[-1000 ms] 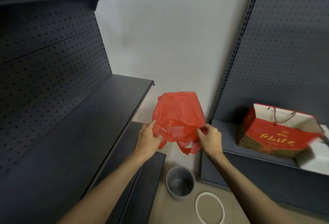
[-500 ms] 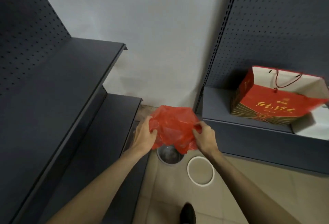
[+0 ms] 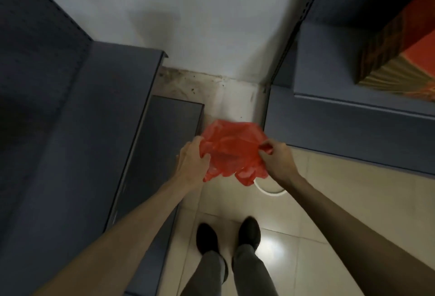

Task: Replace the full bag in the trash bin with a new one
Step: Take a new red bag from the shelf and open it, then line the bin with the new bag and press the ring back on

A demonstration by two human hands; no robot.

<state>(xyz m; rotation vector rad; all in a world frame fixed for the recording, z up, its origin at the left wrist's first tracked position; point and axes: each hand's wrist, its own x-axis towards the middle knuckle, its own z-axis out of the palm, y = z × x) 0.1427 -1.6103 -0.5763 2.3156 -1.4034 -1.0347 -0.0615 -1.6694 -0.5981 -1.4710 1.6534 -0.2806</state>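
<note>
Head camera: a person stands on a pale, glossy tiled floor [image 3: 317,201] between dark grey metal shelves [image 3: 70,154], looking almost straight down, black shoes [image 3: 207,237] in frame. Both hands grip a thin, crinkled red plastic bag [image 3: 231,149] by opposite sides: the left hand [image 3: 191,164] has its fingers curled round a bunched edge, and the right hand [image 3: 276,159] pinches a fold between thumb and fingers. A second ago the bag was held up at chest height in front of the wall, with the small grey bin visible below; it has since been brought down low, and it now covers the bin, which cannot be seen. That suggests the new liner is about to be opened over the bin's mouth. A white ring [image 3: 270,191], probably the bin's retaining hoop, lies on the floor, partly hidden by the bag's loose lower corner. A red and gold gift bag [image 3: 400,55] sits on the right-hand shelf.
</note>
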